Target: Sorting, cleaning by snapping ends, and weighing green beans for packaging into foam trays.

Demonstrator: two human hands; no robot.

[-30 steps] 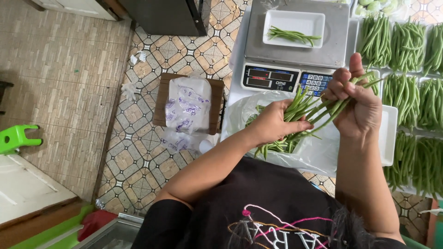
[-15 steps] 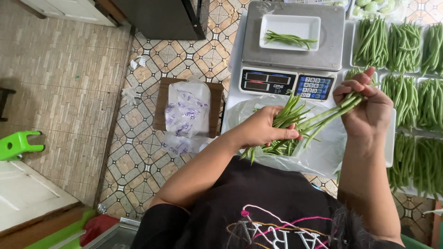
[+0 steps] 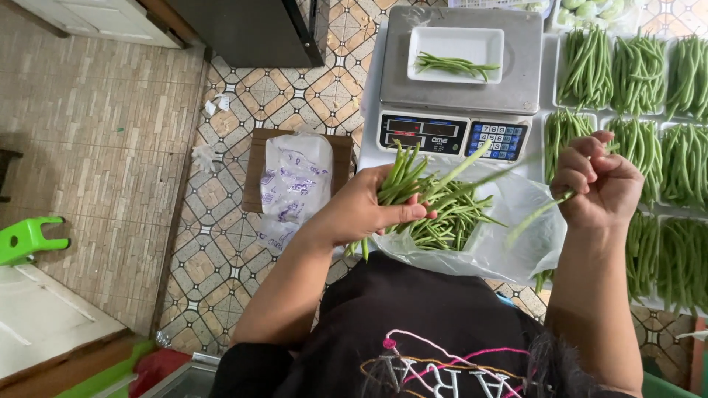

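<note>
My left hand [image 3: 361, 210] grips a bunch of green beans [image 3: 413, 180], tips pointing up and to the right, over a clear plastic bag [image 3: 516, 236] that holds more beans. My right hand [image 3: 601, 180] is closed on a few long green beans [image 3: 535, 214] that trail down to the left, apart from the bunch. Beyond the hands stands a digital scale [image 3: 457, 96] with a white tray [image 3: 490, 40] on its platform, a few beans lying in it.
White trays of sorted green beans [image 3: 649, 118] fill the table at the right. A small wooden stool with a printed plastic bag [image 3: 295, 180] stands on the patterned tile floor to the left. A green plastic object [image 3: 26, 239] sits far left.
My right hand has pulled a few beans away from the bunch and moved right and down. The left hand keeps the bunch, now a little lower over the bag.
</note>
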